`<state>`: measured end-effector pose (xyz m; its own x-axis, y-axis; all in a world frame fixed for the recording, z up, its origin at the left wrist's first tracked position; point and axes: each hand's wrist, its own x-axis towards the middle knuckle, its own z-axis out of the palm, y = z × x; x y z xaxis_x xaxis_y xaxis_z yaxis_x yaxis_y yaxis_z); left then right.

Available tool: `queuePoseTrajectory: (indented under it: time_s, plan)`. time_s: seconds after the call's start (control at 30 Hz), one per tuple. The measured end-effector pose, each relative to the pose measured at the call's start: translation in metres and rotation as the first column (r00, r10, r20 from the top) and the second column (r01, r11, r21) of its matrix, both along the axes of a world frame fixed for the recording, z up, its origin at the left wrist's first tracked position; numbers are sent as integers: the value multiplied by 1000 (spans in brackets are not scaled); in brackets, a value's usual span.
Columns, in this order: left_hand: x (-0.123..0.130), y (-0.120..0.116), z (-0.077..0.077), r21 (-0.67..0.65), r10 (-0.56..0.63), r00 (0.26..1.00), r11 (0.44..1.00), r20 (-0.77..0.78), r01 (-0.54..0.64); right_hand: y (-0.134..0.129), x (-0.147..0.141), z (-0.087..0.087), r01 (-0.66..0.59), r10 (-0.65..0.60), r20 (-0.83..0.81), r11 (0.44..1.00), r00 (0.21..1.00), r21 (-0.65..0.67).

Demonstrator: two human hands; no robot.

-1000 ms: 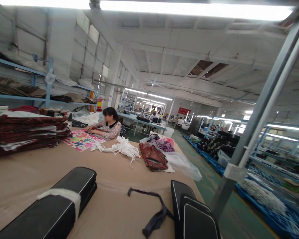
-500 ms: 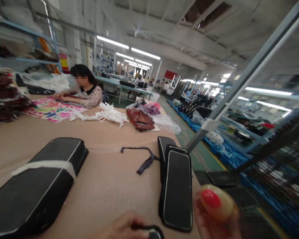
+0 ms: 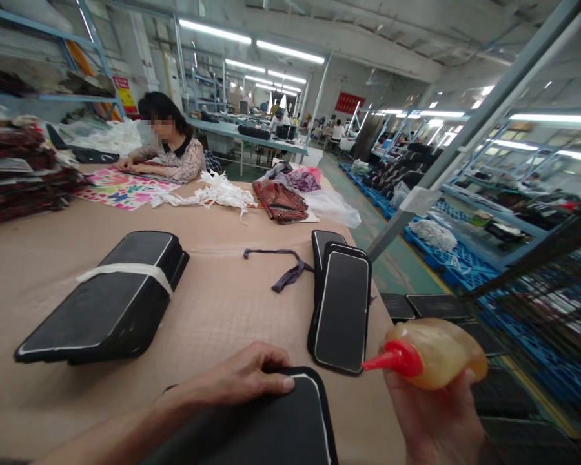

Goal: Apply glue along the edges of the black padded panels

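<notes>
My left hand [image 3: 252, 374] grips the far edge of a black rounded panel [image 3: 275, 426], thumb on top and fingers curled under it. A pale line runs along the panel's border. In my right hand [image 3: 430, 407] is a squeeze bottle [image 3: 445, 352] of yellowish liquid, lying on its side with its red nozzle pointing left. Just beyond the nozzle lies a small stack of similar black panels [image 3: 343, 310] at the table's right edge. On the left rests a thicker bundle of black panels [image 3: 97, 316] with a white strip [image 3: 126, 270] around it.
A dark fabric strip [image 3: 288, 278] lies mid-table. Farther back are white scraps [image 3: 223, 194], folded brown-red material [image 3: 281, 201] and a seated person [image 3: 169, 142] working on patterned fabric [image 3: 126, 187]. A slanted metal post [image 3: 416, 200] rises beyond the right edge.
The panel in my left hand has come up into view from the bottom edge. The bottle has turned from facing me, and its red nozzle now points left.
</notes>
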<state>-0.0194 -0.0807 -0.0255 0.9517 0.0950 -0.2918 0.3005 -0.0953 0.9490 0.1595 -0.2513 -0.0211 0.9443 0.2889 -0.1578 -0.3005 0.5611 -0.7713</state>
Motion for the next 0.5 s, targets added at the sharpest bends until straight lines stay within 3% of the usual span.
queuePoseTrajectory:
  time_s: [0.13,0.23,0.33,0.5]
  plan:
    - [0,-8,2,97,30,998,995,55,-36,-6,4,-3,-17,18,13,997,1000,-71]
    - [6,-5,3,49,29,999,998,38,-31,-6,9,-4,-63,68,39,992,997,-110]
    - [18,9,10,51,-48,997,998,66,44,-2,19,-2,-111,122,83,985,989,-130]
    - [48,41,30,214,-253,965,948,70,234,4,48,-4,-173,211,163,960,964,-220]
